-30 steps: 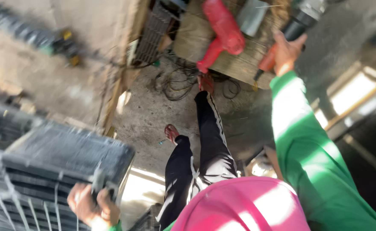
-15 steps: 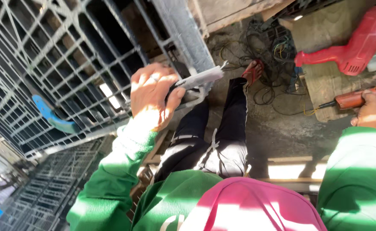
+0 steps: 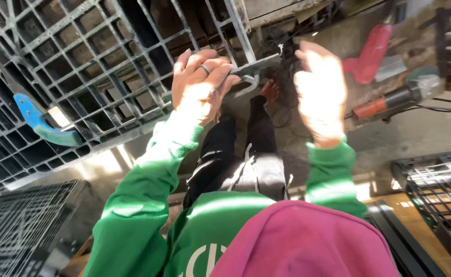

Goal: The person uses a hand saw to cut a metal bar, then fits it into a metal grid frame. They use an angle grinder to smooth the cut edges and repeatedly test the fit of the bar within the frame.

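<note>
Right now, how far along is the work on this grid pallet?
Done: a blue piece already sits on the grey grid pallet. In hand: the left hand grips its edge bar, the right hand open beside the bar's end. Left: the red power tool and orange-black tool lie untouched.

Head camera looks steeply down, close above both hands.

Left hand (image 3: 201,84) wraps over the grey metal piece (image 3: 256,66), hiding most of it; right hand (image 3: 320,95) is washed out by sun, fingertips a blur; the black plastic grid (image 3: 82,77) runs off the top and left edges
</note>
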